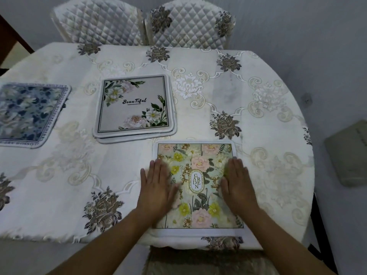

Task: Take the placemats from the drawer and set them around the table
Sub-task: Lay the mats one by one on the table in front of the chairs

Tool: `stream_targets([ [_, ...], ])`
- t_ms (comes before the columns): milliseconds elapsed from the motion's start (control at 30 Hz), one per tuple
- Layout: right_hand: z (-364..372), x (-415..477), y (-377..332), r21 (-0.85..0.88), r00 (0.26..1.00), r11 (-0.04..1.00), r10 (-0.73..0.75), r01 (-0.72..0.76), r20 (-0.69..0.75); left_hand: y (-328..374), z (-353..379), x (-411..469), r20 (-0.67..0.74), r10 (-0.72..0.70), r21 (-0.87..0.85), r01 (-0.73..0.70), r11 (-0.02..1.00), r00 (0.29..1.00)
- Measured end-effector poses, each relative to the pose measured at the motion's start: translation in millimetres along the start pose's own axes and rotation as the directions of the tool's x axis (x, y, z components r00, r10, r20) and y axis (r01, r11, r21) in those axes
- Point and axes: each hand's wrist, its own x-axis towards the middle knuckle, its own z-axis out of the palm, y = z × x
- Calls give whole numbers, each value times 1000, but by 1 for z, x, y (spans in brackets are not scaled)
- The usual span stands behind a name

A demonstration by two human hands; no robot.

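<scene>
White embroidered cloth with grey-brown roses covers the rounded counter (268,108), and two quilted chairs (143,22) stand side by side at its far edge.

At the near edge lies the garden placemat (195,147), a pale green floral one with a white border and an oval label reading "GARDEN" at its middle. Both hands rest on it, palms down and fingers stretched flat, gripping nothing. The left hand (156,187) lies across the mat's left border, its outer fingers over the cloth and its thumb pointing in toward the label. The right hand (238,185) lies on the mat's right side, fingertips just inside the right border. The label sits between the two hands, apart from both.

Farther back and to the left, well apart from the hands, sits the Beautiful placemat (135,104), grey with white and pink flowers. A second white edge shows beneath it, so it seems to top a small stack, though the count is unclear. At the far left edge lies the blue placemat (29,114), partly cut off by the frame.

On the floor to the right lies a greenish cushion (349,153).
</scene>
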Motion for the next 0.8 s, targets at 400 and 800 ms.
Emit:
stream_targets([
  [400, 9, 43, 17, -56, 998, 996, 61, -63, -30, -3, 13, 61, -65, -3, 59, 6, 998, 998],
  [800, 13, -87, -1, -72, 990, 991, 118, -112, 83, 2, 25, -60, 32, 55, 40, -56, 998, 998],
])
